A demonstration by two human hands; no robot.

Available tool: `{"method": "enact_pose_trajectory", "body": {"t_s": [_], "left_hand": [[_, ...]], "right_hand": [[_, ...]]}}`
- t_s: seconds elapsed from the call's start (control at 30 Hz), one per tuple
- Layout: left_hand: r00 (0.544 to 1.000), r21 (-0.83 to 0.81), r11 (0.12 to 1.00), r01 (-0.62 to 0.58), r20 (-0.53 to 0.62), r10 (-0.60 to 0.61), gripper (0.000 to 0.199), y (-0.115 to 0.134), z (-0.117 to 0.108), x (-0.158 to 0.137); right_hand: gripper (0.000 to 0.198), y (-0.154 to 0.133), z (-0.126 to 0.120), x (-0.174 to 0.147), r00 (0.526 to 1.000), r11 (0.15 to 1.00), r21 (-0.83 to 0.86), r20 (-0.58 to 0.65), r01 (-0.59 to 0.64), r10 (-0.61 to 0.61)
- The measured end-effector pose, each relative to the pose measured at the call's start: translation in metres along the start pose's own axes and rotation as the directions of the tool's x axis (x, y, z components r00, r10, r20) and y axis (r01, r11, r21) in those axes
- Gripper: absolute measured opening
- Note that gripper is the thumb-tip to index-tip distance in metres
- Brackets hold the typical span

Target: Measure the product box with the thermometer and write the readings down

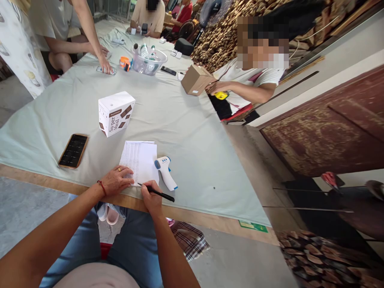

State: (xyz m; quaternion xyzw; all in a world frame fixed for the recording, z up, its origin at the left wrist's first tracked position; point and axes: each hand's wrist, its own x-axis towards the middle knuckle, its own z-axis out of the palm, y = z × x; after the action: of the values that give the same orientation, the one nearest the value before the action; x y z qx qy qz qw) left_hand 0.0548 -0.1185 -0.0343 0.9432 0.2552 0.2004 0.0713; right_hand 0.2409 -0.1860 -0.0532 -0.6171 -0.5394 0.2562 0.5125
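My right hand (152, 196) is closed around a black pen (163, 195), its tip at the lower part of a white paper sheet (147, 160). Rows of small marks cover the sheet's left side; I cannot read them. Flat on the paper's lower left lies my left hand (117, 181), fingers stretched out, with a ring and a red wrist string. Just right of the paper is a white and blue infrared thermometer (166, 172). A white "Su-per Meal" box (116, 114) stands upright beyond the paper. To the left rests a phone (73, 151) with a dark screen.
A light green cloth (192, 160) covers the table. Farther back are a clear plastic basket (150, 66) with bottles, an orange tape roll (125, 63) and a black phone (168, 71). At right, a person holds a cardboard box (196, 80) and a yellow tape measure (221, 95). Other people sit around.
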Motion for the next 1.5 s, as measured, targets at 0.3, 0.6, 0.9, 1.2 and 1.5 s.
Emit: {"method": "enact_pose_trajectory", "body": {"t_s": [0.3, 0.6, 0.9, 1.2, 1.5], "left_hand": [[1.0, -0.006, 1.0, 0.005, 0.004, -0.005, 0.021, 0.0004, -0.0015, 0.0008], [1.0, -0.005, 1.0, -0.006, -0.014, 0.006, 0.022, -0.0001, -0.0005, 0.0005], [1.0, -0.002, 1.0, -0.002, 0.004, 0.002, 0.021, 0.0006, -0.0016, 0.0012], [1.0, -0.003, 1.0, -0.011, -0.011, 0.011, 0.022, 0.0, -0.0017, 0.0002], [1.0, -0.021, 1.0, 0.008, -0.002, -0.008, 0.022, 0.0004, -0.0014, 0.0008]], "right_hand": [[0.01, -0.0009, -0.0004, -0.0002, 1.0, 1.0, -0.017, 0.023, -0.008, 0.009], [0.01, -0.0021, -0.001, 0.0001, 1.0, 1.0, -0.024, 0.024, 0.002, -0.001], [0.011, -0.0031, -0.0009, 0.0003, 1.0, 1.0, 0.002, -0.008, 0.003, -0.003], [0.009, -0.0018, -0.0005, 0.0004, 1.0, 1.0, -0.003, 0.001, -0.006, 0.006], [0.012, 0.0023, -0.0008, -0.0033, 0.989, 0.991, -0.106, -0.118, 0.082, -0.094]]}}
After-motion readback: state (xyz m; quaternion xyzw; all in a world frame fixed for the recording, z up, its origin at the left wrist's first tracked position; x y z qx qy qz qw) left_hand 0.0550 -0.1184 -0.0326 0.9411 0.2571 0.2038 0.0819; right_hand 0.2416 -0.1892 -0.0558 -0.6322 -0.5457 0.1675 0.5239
